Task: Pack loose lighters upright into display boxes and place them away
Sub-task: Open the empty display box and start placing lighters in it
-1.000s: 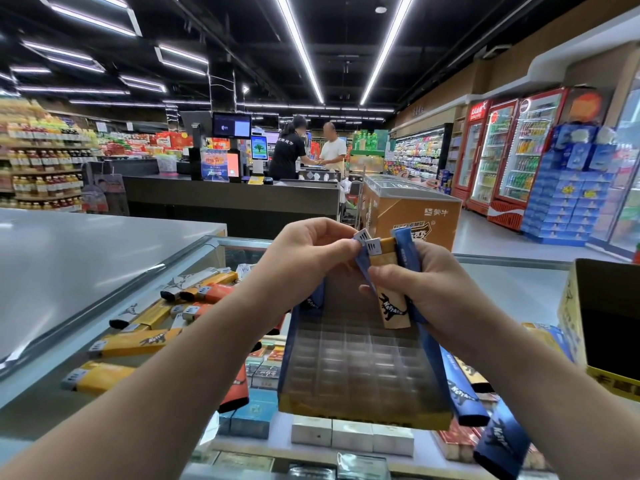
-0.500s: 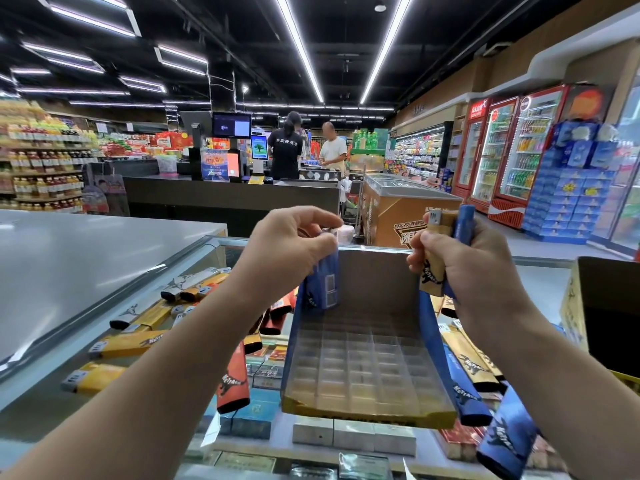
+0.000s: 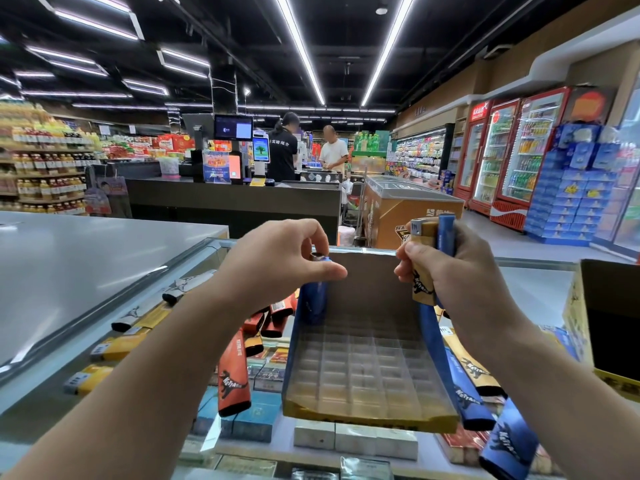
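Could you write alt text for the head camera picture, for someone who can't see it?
A person's left hand lowers a blue lighter upright into the far left corner of an empty gridded display box, while the right hand grips a tan lighter and another blue one. Loose lighters lie around the box on a glass shop counter.

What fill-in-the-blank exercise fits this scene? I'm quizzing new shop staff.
1. The left hand lowers a ____ lighter into the display box.
2. The right hand holds ____ lighters.
3. The orange lighter lies ____ of the box.

Missing words: blue; two; left
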`<state>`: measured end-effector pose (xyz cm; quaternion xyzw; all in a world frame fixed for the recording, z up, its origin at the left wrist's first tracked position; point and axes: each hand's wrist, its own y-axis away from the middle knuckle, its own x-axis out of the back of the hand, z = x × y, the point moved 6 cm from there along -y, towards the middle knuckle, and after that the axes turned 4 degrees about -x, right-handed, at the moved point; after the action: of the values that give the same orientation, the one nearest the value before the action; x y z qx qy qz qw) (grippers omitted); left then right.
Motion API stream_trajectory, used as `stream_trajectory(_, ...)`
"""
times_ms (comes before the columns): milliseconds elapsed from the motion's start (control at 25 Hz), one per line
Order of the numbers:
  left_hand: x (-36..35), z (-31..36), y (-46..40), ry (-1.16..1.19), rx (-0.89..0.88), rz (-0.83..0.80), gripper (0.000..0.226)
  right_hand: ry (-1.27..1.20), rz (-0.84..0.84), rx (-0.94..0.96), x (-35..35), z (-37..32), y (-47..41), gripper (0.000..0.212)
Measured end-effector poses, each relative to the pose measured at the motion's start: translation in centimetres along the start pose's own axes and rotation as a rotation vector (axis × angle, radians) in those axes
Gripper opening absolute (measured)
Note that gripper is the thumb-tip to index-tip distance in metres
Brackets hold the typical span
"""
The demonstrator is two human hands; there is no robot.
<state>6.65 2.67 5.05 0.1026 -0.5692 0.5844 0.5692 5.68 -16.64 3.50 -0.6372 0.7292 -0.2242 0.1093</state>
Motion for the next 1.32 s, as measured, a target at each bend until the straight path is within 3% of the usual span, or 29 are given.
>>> stream_trajectory(560,0.7,0.1,-0.1,-0.046,-0.098,0.117,0.010,0.052,-0.061,0.010,-0.5,0.1,0.0,0.007)
stream_trajectory(840,-0.1,0.0,-0.1,-0.136,-0.095,0.026,0.013,0.090,-0.075,-0.012,-0.7,0.4,0.0,0.006)
stream_trajectory(1080,-1.0,-1.5,-0.1,0.138,0.049,-0.005,0.026,0.064,-0.087,-0.040,-0.6,0.5,0.0,0.003)
stream_trajectory(1320,-1.5,-0.9,-0.2,0.222,0.059,-0.045,0.032,-0.258,-0.213,-0.125,-1.2,0.5,0.1,0.010)
